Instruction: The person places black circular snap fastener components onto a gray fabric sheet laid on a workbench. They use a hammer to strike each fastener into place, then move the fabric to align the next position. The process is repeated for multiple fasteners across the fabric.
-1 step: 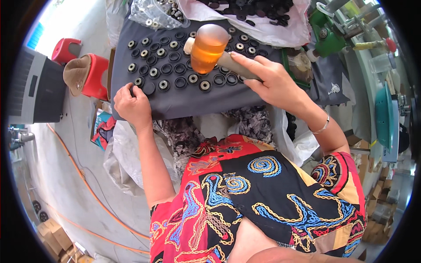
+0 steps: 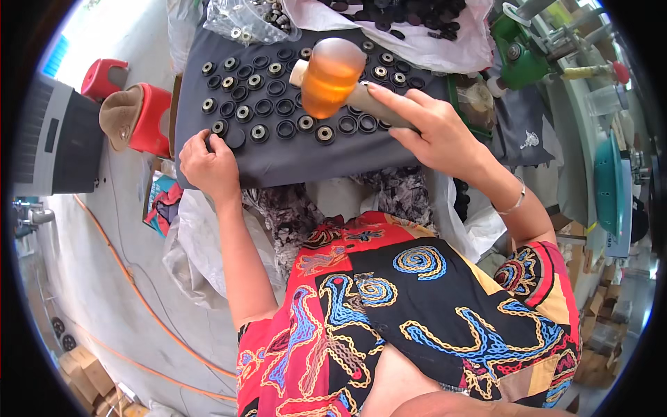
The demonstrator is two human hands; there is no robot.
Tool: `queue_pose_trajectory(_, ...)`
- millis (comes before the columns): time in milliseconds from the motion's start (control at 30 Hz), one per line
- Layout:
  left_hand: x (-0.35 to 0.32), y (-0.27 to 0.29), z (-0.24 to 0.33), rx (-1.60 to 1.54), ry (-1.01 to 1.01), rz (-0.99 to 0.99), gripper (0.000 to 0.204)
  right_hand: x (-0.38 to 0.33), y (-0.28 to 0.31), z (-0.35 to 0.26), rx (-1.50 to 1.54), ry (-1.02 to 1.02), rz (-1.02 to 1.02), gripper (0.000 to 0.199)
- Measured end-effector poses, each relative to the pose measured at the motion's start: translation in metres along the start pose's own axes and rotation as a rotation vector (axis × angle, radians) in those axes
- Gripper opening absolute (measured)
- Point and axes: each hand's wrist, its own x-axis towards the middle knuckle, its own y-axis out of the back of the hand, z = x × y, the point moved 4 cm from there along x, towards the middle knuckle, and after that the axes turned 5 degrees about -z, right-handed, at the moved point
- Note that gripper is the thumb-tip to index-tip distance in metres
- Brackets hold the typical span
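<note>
My right hand [image 2: 448,137] is closed round the grey handle of a mallet [image 2: 332,80]. The mallet's amber, see-through head is over the table, above several of the black rings. At the near left of the table, my left hand [image 2: 210,165] has its thumb and index finger at a black ring with a metal bearing [image 2: 219,128] in its middle. Part of that ring is hidden by the fingers. A plain black disc [image 2: 235,138] lies just right of the fingertips. Spread in rows are several black rings [image 2: 285,107], some with a metal bearing [image 2: 258,132] inside, others hollow.
A grey cloth covers the table [image 2: 278,167]. At its far side lie a clear bag of bearings [image 2: 243,21] and a white sack [image 2: 417,59] with black discs. A green machine [image 2: 521,62] stands at the right. Red stools [image 2: 149,121] and an orange hose [image 2: 132,278] are at the left.
The mallet's head has shifted very slightly right and toward me. My left hand stays at the same ring.
</note>
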Motion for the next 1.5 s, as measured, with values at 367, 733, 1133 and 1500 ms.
queue_pose_trajectory(367,0.003,-0.002,0.001,-0.005,-0.010,-0.008,0.015,0.002,-0.009,-0.010,-0.057,0.045,-0.028,0.065)
queue_pose_trajectory(733,0.004,-0.002,-0.001,-0.040,0.003,0.027,0.015,0.028,-0.027,-0.017,-0.077,0.087,-0.072,0.064)
queue_pose_trajectory(1133,0.005,0.006,0.004,-0.075,0.005,0.046,0.015,0.060,-0.056,-0.026,-0.043,0.122,-0.054,0.068)
queue_pose_trajectory(1500,0.005,0.004,0.004,-0.064,0.022,0.020,0.016,0.070,-0.031,0.020,-0.177,-0.146,-0.085,0.063)
